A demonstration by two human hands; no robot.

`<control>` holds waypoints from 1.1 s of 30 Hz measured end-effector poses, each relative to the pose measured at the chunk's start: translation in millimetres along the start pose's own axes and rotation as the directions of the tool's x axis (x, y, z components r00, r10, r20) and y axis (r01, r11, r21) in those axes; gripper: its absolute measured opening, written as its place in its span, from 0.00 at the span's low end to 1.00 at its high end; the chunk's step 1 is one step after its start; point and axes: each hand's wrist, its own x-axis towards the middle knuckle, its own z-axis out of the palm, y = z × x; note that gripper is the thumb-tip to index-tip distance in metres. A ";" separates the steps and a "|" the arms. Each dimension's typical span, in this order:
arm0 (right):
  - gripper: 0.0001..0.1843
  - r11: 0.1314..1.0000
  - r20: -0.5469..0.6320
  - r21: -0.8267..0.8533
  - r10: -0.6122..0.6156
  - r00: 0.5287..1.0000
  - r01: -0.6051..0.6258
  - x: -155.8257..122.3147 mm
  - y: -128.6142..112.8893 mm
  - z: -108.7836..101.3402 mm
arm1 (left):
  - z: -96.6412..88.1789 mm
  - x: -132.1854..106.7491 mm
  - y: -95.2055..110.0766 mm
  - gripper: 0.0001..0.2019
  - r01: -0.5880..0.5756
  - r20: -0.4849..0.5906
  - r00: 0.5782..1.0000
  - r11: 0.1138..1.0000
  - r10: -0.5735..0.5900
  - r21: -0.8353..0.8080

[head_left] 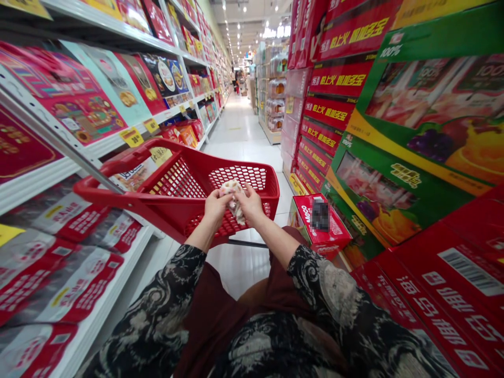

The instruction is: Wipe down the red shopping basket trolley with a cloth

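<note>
Head view: nearest, the left hand (pixel 214 209) and right hand (pixel 251 205) have their fingers clamped together on a small pale patterned packet (pixel 232 198), held inside a red shopping basket (pixel 177 181), over its mesh bottom. A red box (pixel 334 233) sits just right of the basket, a shelf (pixel 39 184) of packaged goods runs along its left, and a tiled aisle floor (pixel 240 131) stretches beyond it.
</note>
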 end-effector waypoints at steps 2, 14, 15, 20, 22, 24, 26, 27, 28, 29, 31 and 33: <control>0.11 0.996 0.015 0.029 0.080 0.997 -0.080 -0.9 0.2 -2.7 | -2.9 0.4 -0.5 0.16 -0.063 -0.056 0.996 0.996 0.067 0.061; 0.11 0.989 0.004 0.136 0.052 0.999 -0.052 -4.9 -10.0 0.5 | -3.8 -2.0 12.0 0.11 -0.088 0.171 0.983 0.992 0.071 0.094; 0.11 0.983 0.071 0.142 0.108 0.992 -0.117 -7.0 -7.4 0.5 | -6.9 0.3 14.4 0.09 -0.196 0.122 0.977 0.958 0.173 0.210; 0.06 0.946 0.018 0.277 0.173 0.985 -0.171 -4.7 -2.0 -1.5 | -16.9 -12.7 21.2 0.08 -0.510 0.211 0.858 0.732 0.467 0.452; 0.05 0.926 -0.033 0.341 0.184 0.982 -0.162 0.0 -6.3 -7.0 | -18.9 -23.2 18.8 0.15 -0.599 0.430 0.794 0.674 0.429 0.433; 0.06 0.904 -0.061 0.397 0.201 0.978 -0.161 3.1 -11.5 -14.1 | -21.5 -28.6 14.4 0.17 -0.605 0.571 0.749 0.698 0.335 0.384; 0.09 0.900 -0.052 0.408 0.194 0.980 -0.156 2.8 -14.0 -18.4 | -23.7 -27.8 9.4 0.13 -0.490 0.504 0.813 0.809 0.291 0.324; 0.09 0.903 -0.035 0.399 0.186 0.982 -0.157 1.4 -13.6 -18.4 | -24.0 -26.1 6.7 0.13 -0.415 0.424 0.864 0.862 0.273 0.292; 0.09 0.907 -0.010 0.388 0.179 0.984 -0.161 -0.5 -12.0 -16.6 | -23.7 -24.2 3.8 0.14 -0.353 0.351 0.902 0.897 0.251 0.267; 0.09 0.910 0.016 0.380 0.173 0.985 -0.166 -2.7 -9.5 -13.4 | -22.6 -22.6 0.6 0.17 -0.311 0.301 0.926 0.915 0.230 0.258; 0.07 0.913 0.043 0.368 0.170 0.984 -0.174 -7.0 -3.2 -5.1 | -19.8 -21.2 -5.7 0.24 -0.286 0.267 0.941 0.911 0.208 0.296; 0.06 0.928 0.031 0.334 0.163 0.986 -0.164 -9.3 1.9 1.0 | -19.6 -21.1 -9.5 0.23 -0.295 0.255 0.943 0.888 0.212 0.353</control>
